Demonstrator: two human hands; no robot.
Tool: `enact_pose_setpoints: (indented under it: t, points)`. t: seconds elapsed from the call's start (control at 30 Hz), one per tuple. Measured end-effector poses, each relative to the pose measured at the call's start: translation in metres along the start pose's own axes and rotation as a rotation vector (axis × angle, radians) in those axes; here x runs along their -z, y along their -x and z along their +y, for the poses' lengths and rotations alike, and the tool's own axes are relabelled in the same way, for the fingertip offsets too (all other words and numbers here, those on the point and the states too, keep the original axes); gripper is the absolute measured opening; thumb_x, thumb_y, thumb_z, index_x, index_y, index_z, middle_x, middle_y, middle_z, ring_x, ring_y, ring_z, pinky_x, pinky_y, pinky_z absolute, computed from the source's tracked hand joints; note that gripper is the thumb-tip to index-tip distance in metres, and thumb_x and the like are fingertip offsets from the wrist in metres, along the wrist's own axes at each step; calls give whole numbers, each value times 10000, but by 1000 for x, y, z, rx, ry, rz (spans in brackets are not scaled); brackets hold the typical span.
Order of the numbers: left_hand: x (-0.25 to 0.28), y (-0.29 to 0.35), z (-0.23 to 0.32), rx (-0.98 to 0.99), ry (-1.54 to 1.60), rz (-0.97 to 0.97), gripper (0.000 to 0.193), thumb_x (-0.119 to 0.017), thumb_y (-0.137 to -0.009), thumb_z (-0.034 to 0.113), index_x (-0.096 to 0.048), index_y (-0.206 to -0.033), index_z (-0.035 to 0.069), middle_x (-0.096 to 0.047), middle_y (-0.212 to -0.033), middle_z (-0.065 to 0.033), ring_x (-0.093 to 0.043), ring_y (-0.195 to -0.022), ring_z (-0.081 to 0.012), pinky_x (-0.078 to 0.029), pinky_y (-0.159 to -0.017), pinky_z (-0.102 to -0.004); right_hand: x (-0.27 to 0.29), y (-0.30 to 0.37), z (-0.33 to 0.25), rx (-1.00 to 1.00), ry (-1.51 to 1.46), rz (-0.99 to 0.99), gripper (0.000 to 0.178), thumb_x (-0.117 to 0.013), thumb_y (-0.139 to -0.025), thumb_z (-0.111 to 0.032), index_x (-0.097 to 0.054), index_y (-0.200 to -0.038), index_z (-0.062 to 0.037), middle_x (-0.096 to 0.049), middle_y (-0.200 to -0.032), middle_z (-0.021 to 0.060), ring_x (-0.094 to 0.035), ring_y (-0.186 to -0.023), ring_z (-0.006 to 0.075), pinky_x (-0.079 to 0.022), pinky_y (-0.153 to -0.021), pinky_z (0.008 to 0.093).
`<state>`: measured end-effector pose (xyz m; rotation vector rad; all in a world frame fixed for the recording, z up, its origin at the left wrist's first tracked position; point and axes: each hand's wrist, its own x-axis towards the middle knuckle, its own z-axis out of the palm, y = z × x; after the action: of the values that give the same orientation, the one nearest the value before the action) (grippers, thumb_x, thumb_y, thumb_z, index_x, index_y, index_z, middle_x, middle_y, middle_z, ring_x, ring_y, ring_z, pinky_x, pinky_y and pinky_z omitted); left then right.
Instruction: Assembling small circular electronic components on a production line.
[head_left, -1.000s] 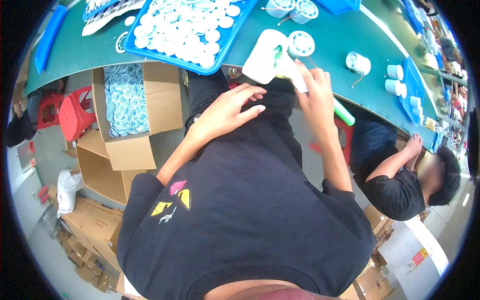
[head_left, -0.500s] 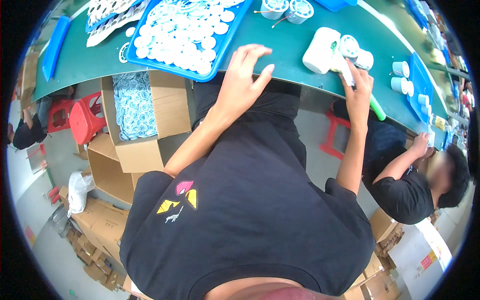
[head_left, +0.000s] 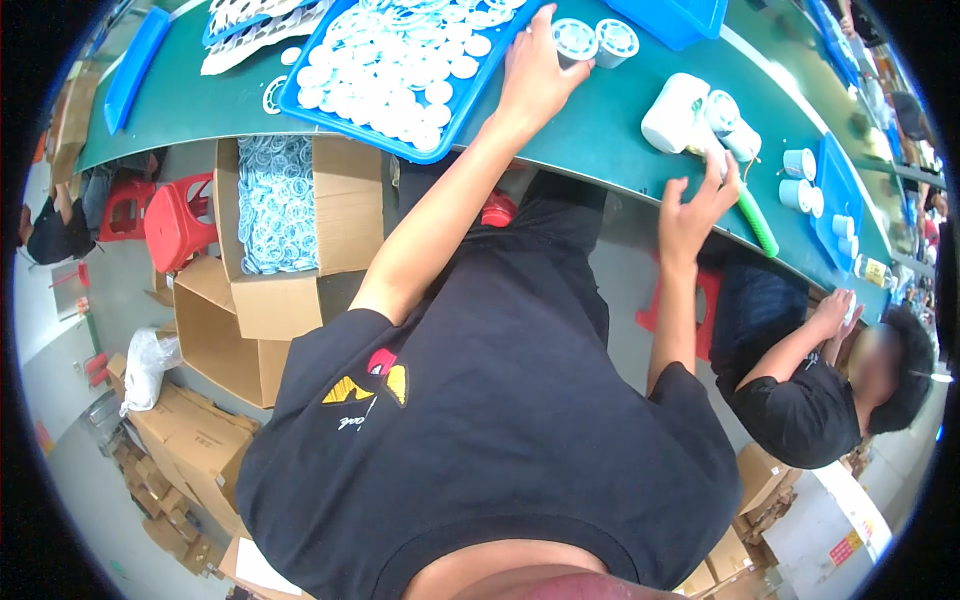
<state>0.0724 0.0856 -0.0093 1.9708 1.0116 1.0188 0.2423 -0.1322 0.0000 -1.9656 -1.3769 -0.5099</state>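
Observation:
My left hand reaches over the green bench, thumb and fingers round a white cup-shaped part with a slotted round top. A second white cup-shaped part stands just to its right. My right hand is at the bench's near edge, thumb and fingers apart, with nothing visible between them. Its fingertips are close to a white bottle lying on its side and a green handle. Two more white cup-shaped parts, one of them at the far side, lie against the bottle.
A blue tray heaped with white discs and rings overhangs the bench edge. Below it stands a cardboard box with light-blue rings. More white cups and a blue tray are at right, near a seated co-worker.
My left hand has moved forward and right from beside the tray to the cup-shaped part. My right hand has drawn back slightly from beside the bottle, its fingers spread.

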Motion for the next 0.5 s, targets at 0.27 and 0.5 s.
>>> enact_pose_setpoints:
  t: [0.27,0.5]
  points:
    - [23,44,-6,-137,-38,-85,1064,-866,-828,182,-187,-1632,26,-559,-1389,-235,-550,-1308,-370,-439,-1130,-437,-36,-70,-114,-26,-524,-337,385,-743,-930,-141,-670,-1291,-27,-609,-1328,193,-678,-1082,340,-550,-945,421]
    - [39,52,-2,-39,108,-91,1060,-843,-840,118,-143,-1626,-5,-582,-1319,-216,-588,-1259,-339,-452,-1115,-420,-52,-82,-120,85,-467,-464,321,-760,-912,-213,-713,-1194,-66,-639,-1190,168,-615,-1135,354,-524,-944,415]
